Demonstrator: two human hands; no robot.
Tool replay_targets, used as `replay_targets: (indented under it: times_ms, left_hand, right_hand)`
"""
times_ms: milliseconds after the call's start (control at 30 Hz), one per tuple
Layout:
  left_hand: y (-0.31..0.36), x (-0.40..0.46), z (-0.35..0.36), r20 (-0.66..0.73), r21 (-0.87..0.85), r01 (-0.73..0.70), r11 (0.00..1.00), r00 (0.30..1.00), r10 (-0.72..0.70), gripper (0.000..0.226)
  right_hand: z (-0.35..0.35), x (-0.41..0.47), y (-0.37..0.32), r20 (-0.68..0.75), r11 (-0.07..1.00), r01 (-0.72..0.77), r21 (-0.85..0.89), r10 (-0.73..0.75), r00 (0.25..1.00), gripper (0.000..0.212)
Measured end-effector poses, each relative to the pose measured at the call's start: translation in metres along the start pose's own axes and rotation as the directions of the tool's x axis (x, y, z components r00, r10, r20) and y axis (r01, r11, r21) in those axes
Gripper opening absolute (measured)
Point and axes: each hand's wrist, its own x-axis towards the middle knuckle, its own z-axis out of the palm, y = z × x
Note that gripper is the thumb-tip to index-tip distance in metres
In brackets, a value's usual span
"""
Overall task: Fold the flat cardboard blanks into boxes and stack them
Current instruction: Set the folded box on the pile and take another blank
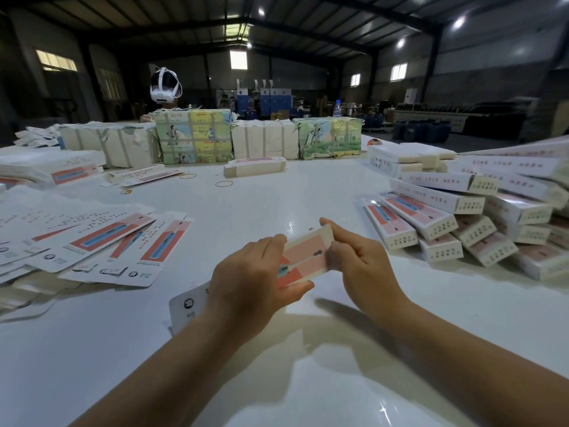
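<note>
Between flat blanks (92, 241) and stacked boxes (462, 217), both hands (246, 282) (363, 266) grip half-folded box (303, 257); table (246, 204) beneath.

1. Two bare forearms reach in from the bottom edge — no sleeves show on either.
2. The left hand (246, 291) wears no glove, ring or watch.
3. The right hand (363, 266) is likewise bare — wrist uncovered.
</note>
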Motion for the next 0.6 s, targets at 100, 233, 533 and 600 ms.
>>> replay_targets:
  times_ms: [100,233,533,600]
  left_hand:
    - [0.002,0.001,-0.001,-0.006,-0.027,0.019,0.999,1.000,-0.019,0.068]
    - [0.002,0.000,-0.002,-0.031,-0.051,0.013,0.999,0.999,-0.014,0.067]
    - [0.003,0.000,-0.009,-0.045,-0.017,0.008,1.000,0.999,-0.009,0.058]
    - [0.003,0.000,-0.011,-0.042,0.030,-0.017,0.999,0.999,0.018,0.057]
  right_hand:
    - [0.001,-0.002,0.000,0.012,0.983,0.109,-0.151,-0.108,0.994,0.039]
    - [0.001,-0.004,-0.002,0.068,0.946,0.181,-0.268,-0.169,0.983,0.041]
    - [0.005,-0.009,-0.001,0.192,0.924,0.219,-0.313,-0.164,0.968,0.062]
    - [0.005,-0.010,-0.002,0.196,0.900,0.234,-0.368,-0.171,0.966,0.064]
